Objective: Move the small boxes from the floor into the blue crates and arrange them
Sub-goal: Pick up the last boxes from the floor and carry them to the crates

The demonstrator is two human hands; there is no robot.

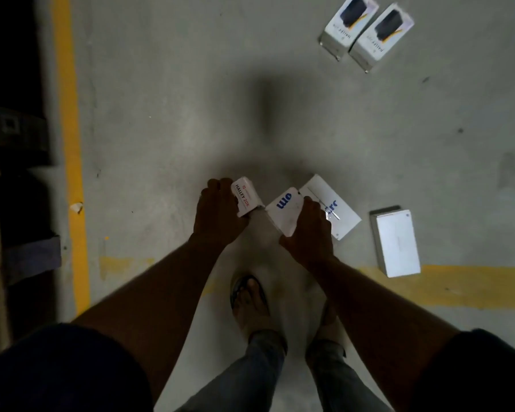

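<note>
Here both hands (pixel 220 209) (pixel 308 236) grip small boxes (pixel 246 197).

Six small white boxes (pixel 394 242) (two held) above grey floor.

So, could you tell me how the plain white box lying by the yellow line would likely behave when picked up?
The plain white box looks like rigid, flat-sided card, so it should probably stay stiff. It lies flat on the floor, so rolling or tipping seems unlikely. Its smooth faces might be slightly slippery.

Dim grey concrete floor (pixel 176 114), yellow lines (pixel 69 129) — dark shelving (pixel 9 144) left
</note>
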